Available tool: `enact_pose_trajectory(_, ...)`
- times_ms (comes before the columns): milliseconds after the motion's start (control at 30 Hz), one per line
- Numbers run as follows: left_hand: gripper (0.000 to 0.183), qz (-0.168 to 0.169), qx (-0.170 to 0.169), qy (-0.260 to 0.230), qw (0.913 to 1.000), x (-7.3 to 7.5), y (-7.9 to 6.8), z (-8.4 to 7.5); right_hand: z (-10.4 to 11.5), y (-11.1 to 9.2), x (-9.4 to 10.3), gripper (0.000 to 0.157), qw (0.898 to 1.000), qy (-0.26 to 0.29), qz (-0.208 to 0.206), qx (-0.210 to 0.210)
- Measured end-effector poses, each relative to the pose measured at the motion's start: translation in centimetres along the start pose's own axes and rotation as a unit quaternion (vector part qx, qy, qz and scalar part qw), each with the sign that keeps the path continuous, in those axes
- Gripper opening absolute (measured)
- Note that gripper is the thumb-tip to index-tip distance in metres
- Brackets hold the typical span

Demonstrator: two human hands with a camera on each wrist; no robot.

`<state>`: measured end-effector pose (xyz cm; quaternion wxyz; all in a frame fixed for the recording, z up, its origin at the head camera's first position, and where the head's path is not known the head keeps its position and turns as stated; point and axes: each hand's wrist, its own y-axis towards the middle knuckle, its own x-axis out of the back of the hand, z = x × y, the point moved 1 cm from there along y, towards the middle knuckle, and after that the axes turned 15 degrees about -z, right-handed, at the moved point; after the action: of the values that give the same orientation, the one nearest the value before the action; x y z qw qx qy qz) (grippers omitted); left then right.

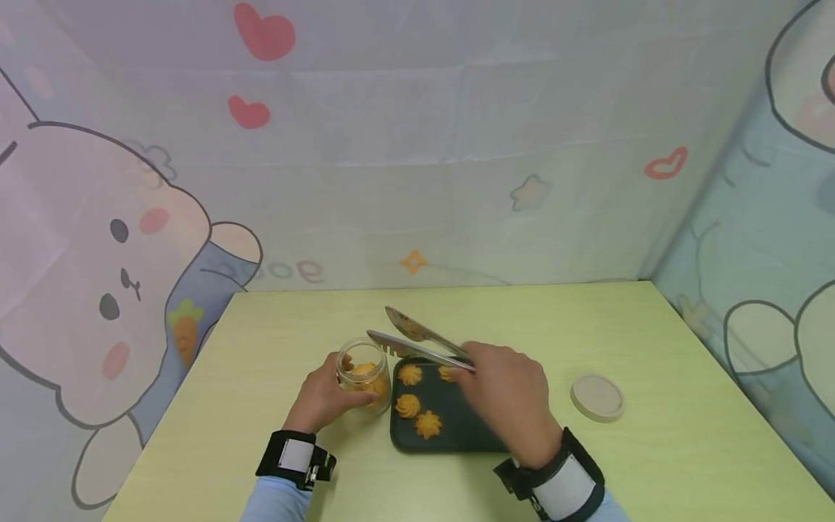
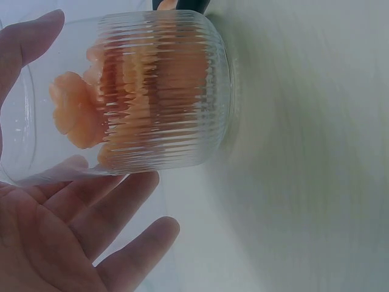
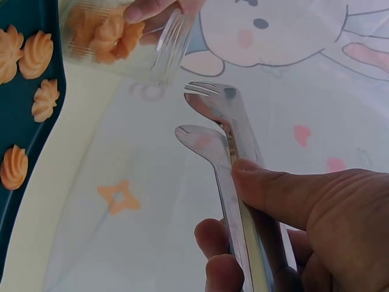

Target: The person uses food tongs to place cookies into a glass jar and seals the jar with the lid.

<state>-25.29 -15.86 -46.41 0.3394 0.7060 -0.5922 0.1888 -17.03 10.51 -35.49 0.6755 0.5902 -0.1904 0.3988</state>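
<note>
My left hand [image 1: 320, 397] holds a clear glass jar [image 1: 383, 397] round its side, thumb on one side and fingers on the other. In the left wrist view, orange-yellow piped cookies [image 2: 76, 109] fill much of the ribbed jar, whose mouth is uncovered. My right hand [image 1: 512, 391] grips metal serving tongs [image 1: 427, 353], with thumb and fingers on opposite sides. The tongs' tips are apart with nothing between them, pointing left above the tray and near the jar's mouth. Several similar cookies [image 1: 428, 425] lie on the dark tray [image 1: 459, 428]; the right hand hides part of it.
A round pale lid [image 1: 597, 397] lies on the light wooden table [image 1: 685, 449], right of the tray. Behind the table hangs a printed cloth backdrop [image 1: 404, 130], which continues along the right side.
</note>
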Motion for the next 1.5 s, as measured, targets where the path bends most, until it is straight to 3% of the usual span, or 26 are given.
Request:
enact_pose_trajectory(700,0.082,0.000,0.001,0.006,1.0000,-0.1,0.1,0.2,-3.2,-1.3,-1.0,0.031,0.998,-0.013,0.035,-0.050)
enact_pose_trajectory(1500,0.074,-0.001,0.000,-0.003,1.0000,0.0,-0.1,-0.1,-6.1,-3.3,-3.6,0.025,0.992,-0.043,0.080,-0.083)
